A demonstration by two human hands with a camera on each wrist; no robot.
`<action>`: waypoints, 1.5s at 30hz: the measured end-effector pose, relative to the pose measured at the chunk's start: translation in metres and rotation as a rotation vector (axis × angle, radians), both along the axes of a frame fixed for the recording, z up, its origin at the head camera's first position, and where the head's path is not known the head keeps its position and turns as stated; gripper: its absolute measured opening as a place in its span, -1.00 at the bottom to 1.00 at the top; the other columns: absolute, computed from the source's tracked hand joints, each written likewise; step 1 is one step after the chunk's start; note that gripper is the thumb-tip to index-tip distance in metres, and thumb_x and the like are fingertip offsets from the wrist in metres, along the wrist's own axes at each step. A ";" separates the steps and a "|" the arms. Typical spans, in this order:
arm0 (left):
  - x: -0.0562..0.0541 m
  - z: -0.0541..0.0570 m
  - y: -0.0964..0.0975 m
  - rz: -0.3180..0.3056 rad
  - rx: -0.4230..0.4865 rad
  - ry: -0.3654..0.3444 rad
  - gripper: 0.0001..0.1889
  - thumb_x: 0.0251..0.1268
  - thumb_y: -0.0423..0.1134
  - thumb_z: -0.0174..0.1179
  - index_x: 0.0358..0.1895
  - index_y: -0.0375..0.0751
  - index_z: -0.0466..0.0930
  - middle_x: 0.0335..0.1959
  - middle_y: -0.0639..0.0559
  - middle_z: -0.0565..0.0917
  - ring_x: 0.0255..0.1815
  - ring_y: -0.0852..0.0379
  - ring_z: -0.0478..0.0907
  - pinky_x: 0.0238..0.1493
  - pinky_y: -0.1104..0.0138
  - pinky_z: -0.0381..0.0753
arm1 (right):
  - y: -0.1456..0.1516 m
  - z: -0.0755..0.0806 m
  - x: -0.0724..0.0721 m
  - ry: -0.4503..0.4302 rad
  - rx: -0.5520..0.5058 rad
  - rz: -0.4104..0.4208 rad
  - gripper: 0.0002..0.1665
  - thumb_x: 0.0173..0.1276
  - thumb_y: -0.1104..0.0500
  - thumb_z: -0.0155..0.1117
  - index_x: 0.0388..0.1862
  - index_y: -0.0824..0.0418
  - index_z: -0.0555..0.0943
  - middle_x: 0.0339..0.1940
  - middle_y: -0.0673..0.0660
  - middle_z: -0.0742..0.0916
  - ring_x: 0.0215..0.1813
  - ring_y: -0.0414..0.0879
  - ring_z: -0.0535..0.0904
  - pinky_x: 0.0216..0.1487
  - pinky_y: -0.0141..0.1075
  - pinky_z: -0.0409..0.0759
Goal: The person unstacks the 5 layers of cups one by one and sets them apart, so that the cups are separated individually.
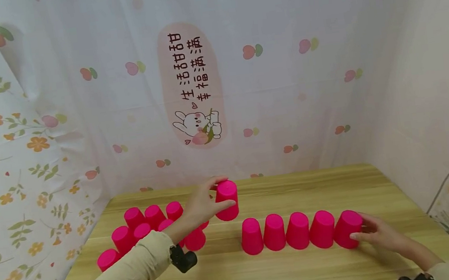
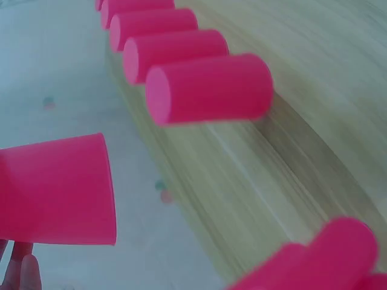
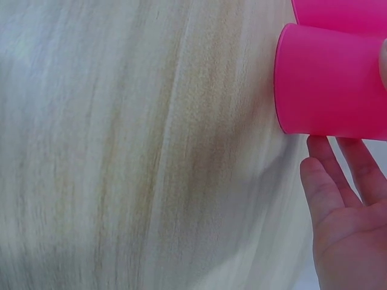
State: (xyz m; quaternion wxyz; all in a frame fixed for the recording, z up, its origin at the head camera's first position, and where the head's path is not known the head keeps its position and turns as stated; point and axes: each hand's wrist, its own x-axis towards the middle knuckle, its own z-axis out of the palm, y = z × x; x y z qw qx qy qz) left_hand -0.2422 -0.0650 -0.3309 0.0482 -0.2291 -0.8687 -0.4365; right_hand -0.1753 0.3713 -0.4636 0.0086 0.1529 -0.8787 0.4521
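My left hand (image 1: 199, 205) grips an upside-down pink plastic cup (image 1: 227, 191) above the table, thumb on its near side and fingers at its far side. In the left wrist view this cup (image 2: 54, 190) shows at the left edge, with fingertips (image 2: 30, 273) under it. A row of several upturned pink cups (image 1: 297, 230) stands to the right. At the right end of that row my right hand (image 1: 381, 235) holds the last cup (image 1: 348, 228) between thumb and fingers. The right wrist view shows fingers (image 3: 323, 187) against the side of that cup (image 3: 332, 84).
On the left, partly hidden behind my left sleeve (image 1: 119, 279), stands a group of upturned pink cups (image 1: 135, 217). The wooden table (image 1: 292, 276) ends at a patterned curtain (image 1: 271, 106) at the back. Black devices (image 1: 183, 258) sit on both wrists.
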 end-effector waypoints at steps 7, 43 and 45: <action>0.005 -0.006 -0.055 0.136 0.051 0.032 -0.36 -0.15 -0.19 0.39 0.13 -0.09 0.40 -0.03 -0.01 0.51 -0.07 0.02 0.44 -0.21 0.24 0.54 | 0.000 -0.003 0.001 -0.011 -0.010 0.005 -0.38 0.15 0.29 0.22 0.08 0.62 0.25 -0.19 -0.48 0.45 -0.19 -0.44 0.49 -0.27 -0.45 0.51; 0.067 -0.077 -0.183 0.567 -0.009 0.052 -0.38 -0.06 -0.38 0.30 0.15 -0.38 0.31 0.03 -0.46 0.39 -0.03 -0.29 0.39 -0.12 0.02 0.47 | 0.001 -0.004 -0.002 -0.006 0.024 -0.032 -0.36 0.13 0.28 0.24 0.07 0.63 0.24 -0.18 -0.32 0.51 -0.19 -0.37 0.52 -0.29 -0.43 0.52; 0.068 -0.082 -0.183 0.576 -0.053 0.076 -0.39 -0.09 -0.40 0.31 0.13 -0.40 0.32 -0.01 -0.46 0.41 -0.04 -0.32 0.38 -0.12 -0.07 0.41 | 0.001 -0.004 -0.001 -0.015 0.034 -0.033 -0.35 0.14 0.26 0.24 0.07 0.63 0.24 -0.18 -0.33 0.50 -0.20 -0.35 0.53 -0.28 -0.43 0.52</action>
